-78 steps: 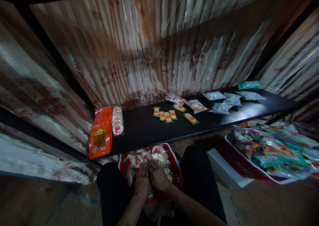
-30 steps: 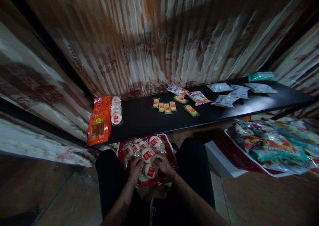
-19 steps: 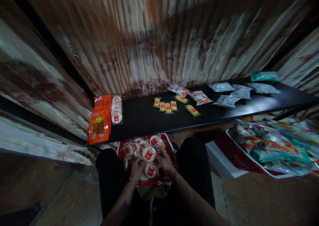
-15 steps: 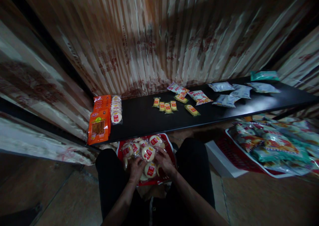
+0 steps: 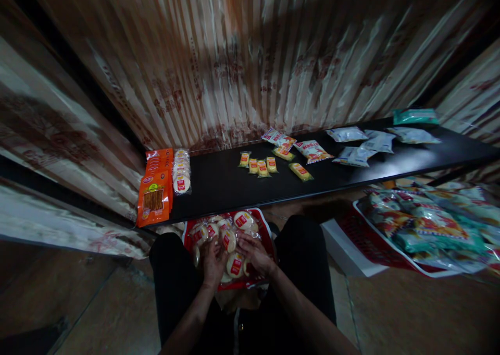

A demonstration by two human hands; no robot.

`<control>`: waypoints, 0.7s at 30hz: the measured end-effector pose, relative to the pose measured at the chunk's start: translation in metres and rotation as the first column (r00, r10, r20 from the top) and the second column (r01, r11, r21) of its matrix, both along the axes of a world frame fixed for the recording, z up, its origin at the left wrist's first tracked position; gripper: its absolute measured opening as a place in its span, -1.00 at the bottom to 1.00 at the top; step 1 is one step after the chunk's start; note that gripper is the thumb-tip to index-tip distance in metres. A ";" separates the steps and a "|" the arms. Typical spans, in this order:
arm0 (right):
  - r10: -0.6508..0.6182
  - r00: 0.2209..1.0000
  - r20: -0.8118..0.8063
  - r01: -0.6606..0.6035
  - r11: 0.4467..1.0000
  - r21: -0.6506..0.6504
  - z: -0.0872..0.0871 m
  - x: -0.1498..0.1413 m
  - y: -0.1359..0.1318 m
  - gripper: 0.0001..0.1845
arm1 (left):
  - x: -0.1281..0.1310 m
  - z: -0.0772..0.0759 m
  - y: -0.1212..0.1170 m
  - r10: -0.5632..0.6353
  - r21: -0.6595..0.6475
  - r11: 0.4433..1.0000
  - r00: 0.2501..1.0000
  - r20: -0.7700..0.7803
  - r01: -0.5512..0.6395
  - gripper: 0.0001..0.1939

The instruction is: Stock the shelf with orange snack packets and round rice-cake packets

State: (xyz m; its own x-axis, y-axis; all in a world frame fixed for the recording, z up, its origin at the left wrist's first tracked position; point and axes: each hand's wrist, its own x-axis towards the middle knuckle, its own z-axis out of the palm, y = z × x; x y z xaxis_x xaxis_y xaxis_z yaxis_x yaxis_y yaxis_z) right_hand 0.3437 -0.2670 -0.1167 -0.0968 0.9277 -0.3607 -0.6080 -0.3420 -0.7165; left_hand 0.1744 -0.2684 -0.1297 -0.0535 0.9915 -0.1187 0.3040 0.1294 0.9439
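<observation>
A red basket with a white rim (image 5: 269, 231) sits between my knees, filled with round pale cakes in clear wrappers with red labels. Near its middle, one wrapped round cake (image 5: 228, 239) is tilted up between my two hands. The fingers of my left hand (image 5: 213, 265) are curled against its left and lower edge. My right hand (image 5: 257, 255) has its fingers closed at the right edge of the same wrapper. Below it lies another wrapped cake (image 5: 235, 265), partly between the wrists.
A black shelf (image 5: 219, 188) runs across in front. On it stand orange snack packs (image 5: 155, 196), a row of round cakes (image 5: 182, 175), small yellow packs (image 5: 263, 168) and white bags (image 5: 347, 134). At right are a white box (image 5: 347, 251) and a filled basket (image 5: 357, 209).
The wrapped cake between my hands has turned from lying face-up to a tilt and shifted slightly left. My left fingers have moved up along its edge.
</observation>
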 end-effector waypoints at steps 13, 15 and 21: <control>0.221 0.970 -0.099 -0.210 0.971 0.112 0.012 0.000 -0.001 -0.49 | -0.001 0.025 0.000 0.123 -0.230 0.968 0.987 0.102 -0.097 -0.54; 0.195 0.979 -0.062 -0.187 0.976 0.110 0.012 0.000 -0.001 -0.51 | -0.001 0.024 0.002 0.169 -0.255 0.958 0.975 0.143 -0.129 -0.51; 0.170 0.984 0.058 -0.176 0.977 0.124 0.011 -0.001 0.000 -0.48 | -0.001 0.021 0.006 0.289 -0.348 0.921 0.909 0.301 -0.178 -0.38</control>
